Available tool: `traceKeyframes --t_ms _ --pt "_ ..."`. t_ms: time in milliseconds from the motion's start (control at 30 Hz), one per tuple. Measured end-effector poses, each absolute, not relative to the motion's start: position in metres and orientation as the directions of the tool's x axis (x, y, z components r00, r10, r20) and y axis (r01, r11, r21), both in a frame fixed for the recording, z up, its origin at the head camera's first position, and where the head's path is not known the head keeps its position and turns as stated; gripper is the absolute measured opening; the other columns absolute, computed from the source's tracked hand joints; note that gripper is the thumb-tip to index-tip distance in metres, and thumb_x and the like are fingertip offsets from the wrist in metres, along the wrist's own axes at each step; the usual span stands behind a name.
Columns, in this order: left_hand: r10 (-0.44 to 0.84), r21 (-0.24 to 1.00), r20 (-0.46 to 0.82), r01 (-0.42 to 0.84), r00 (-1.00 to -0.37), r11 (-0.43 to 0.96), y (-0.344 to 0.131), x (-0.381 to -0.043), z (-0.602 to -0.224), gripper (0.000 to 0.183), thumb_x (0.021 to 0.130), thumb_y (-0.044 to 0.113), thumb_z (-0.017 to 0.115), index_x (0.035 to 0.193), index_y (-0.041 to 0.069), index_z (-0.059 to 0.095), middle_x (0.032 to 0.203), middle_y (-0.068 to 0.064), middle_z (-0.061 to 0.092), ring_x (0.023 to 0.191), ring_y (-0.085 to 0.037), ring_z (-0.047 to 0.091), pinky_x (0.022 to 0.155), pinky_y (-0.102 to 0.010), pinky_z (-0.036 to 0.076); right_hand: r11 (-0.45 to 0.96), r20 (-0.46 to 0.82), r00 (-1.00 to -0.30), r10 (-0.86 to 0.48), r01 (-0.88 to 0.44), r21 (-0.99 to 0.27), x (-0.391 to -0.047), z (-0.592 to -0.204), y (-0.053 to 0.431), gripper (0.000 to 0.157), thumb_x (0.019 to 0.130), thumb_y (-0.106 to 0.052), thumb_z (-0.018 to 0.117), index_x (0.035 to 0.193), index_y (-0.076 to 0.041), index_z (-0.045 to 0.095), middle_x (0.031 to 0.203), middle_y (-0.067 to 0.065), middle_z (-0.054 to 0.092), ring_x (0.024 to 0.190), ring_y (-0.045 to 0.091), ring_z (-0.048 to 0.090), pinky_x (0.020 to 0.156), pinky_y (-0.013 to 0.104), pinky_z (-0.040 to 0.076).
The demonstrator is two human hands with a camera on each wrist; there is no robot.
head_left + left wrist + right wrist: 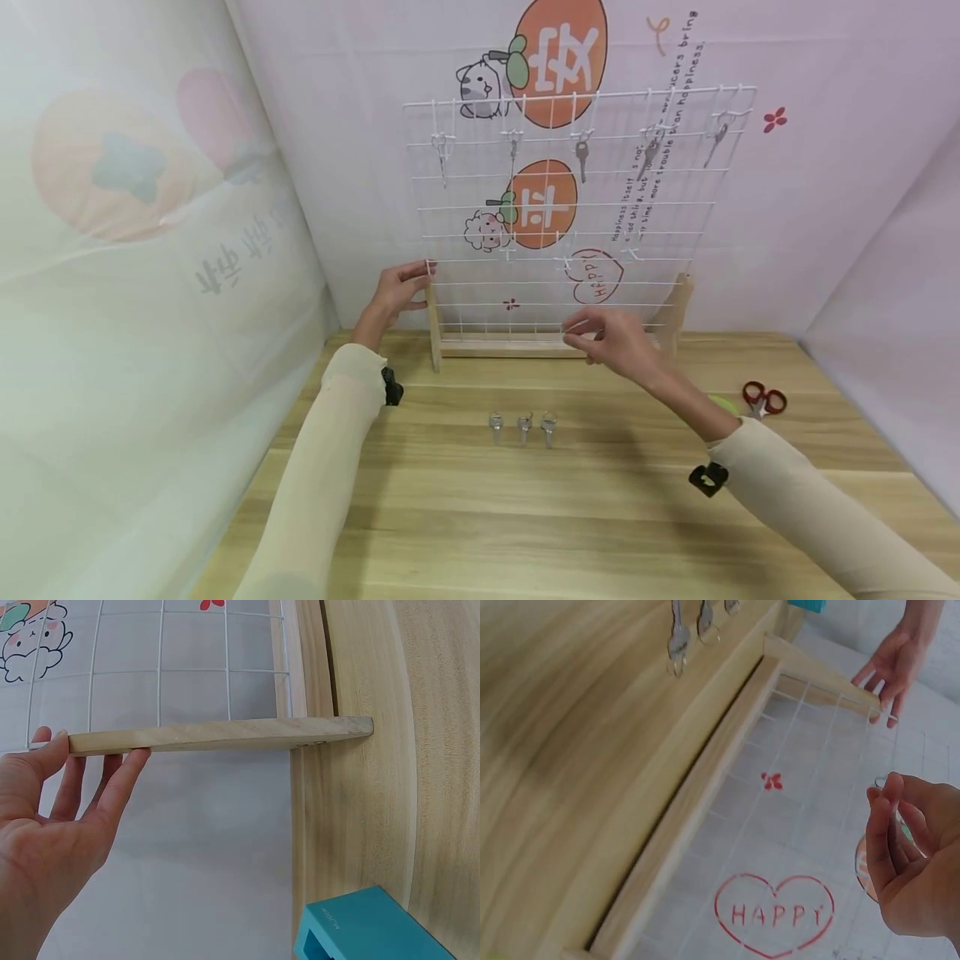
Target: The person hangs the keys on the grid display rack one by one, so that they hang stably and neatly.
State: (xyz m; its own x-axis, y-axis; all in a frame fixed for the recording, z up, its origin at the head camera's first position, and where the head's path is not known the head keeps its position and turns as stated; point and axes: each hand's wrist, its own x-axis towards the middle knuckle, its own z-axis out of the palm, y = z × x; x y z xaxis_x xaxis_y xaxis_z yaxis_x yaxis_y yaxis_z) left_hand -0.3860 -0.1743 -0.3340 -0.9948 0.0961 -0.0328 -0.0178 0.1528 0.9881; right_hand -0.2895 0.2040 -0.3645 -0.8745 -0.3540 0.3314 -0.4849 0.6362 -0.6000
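A white wire grid rack [551,283] stands upright in a wooden base. My left hand [396,292] grips the top of its left wooden side post [217,736], thumb on one face and fingertips on the other in the left wrist view. In front of the grid's lower part, my right hand [617,342] pinches a small metal ring [880,781] between thumb and fingers. Whatever hangs from the ring is hidden by the hand. Several keys [582,157] hang from hooks along the grid's upper part. Three keys with rings [524,427] lie in a row on the table.
White hooks [566,263] sit lower on the grid. Red-handled scissors [763,402] and a green round item [723,404], partly covered by the right forearm, lie at the table's right. Printed white cloth [360,167] encloses the wooden table [450,517] at the back and sides.
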Motion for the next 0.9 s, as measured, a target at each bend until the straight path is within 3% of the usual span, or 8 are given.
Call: traceKeyframes --t_ms 300,567,900 --pt "0.110 0.990 -0.026 -0.010 -0.994 0.141 -0.177 -0.386 -0.336 0.042 0.107 0.005 0.057 0.149 0.005 0.056 0.154 -0.014 0.053 0.142 -0.031 0.050 0.108 -0.059 0.049 0.552 0.282 -0.856 -0.433 -0.499 -0.668 -0.291 -0.402 0.173 0.019 0.094 -0.010 0.078 0.112 -0.004 0.075 0.103 0.016 0.078 0.067 0.020 0.076 0.059 0.025 0.062" --pt "0.095 0.991 0.004 0.017 -0.996 0.136 -0.179 -0.401 -0.352 0.040 0.107 0.010 0.060 0.146 0.011 0.061 0.152 -0.010 0.056 0.142 -0.028 0.051 0.105 -0.056 0.052 0.514 0.240 -0.819 -0.521 -0.525 -0.678 -0.295 -0.431 0.153 0.021 0.092 -0.007 0.080 0.112 -0.002 0.074 0.101 0.015 0.078 0.069 0.016 0.075 0.062 0.024 0.062" --pt "0.080 0.990 0.016 0.027 -0.997 0.136 -0.181 -0.407 -0.358 0.039 0.106 0.012 0.062 0.145 0.014 0.063 0.149 -0.008 0.059 0.139 -0.026 0.054 0.105 -0.056 0.053 0.488 0.220 -0.776 -0.591 -0.561 -0.669 -0.298 -0.462 0.131 0.025 0.088 -0.001 0.081 0.111 0.007 0.074 0.104 0.023 0.076 0.085 0.028 0.075 0.075 0.030 0.064"
